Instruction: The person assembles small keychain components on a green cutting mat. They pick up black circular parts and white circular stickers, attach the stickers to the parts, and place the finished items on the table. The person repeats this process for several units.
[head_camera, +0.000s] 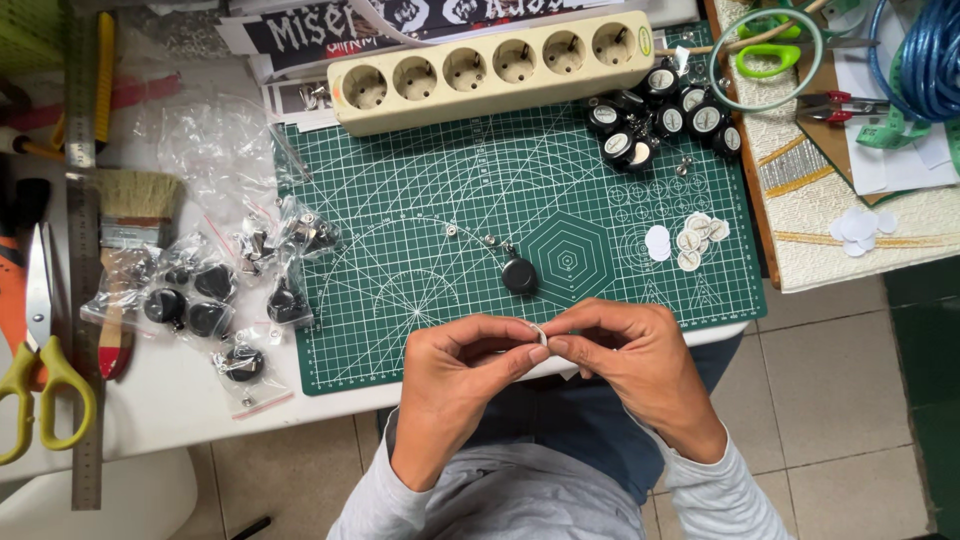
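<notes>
Both grips pinched shut on a small white disc (540, 335), left hand (455, 385) and right hand (635, 365) meeting at the near edge of the green cutting mat (420, 200). Just beyond, a black round reel (519, 274) lying on the mat. Far right, a cluster of black reels (665, 120).

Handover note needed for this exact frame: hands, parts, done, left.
Left hand and right hand pinch one small white disc together, over the front edge of the green cutting mat.
One black round reel lies alone mid-mat.
Done, apparently: a cluster of labelled black reels at the mat's top right.
Left: loose white discs at the mat's right, and bagged black parts to its left.
</notes>
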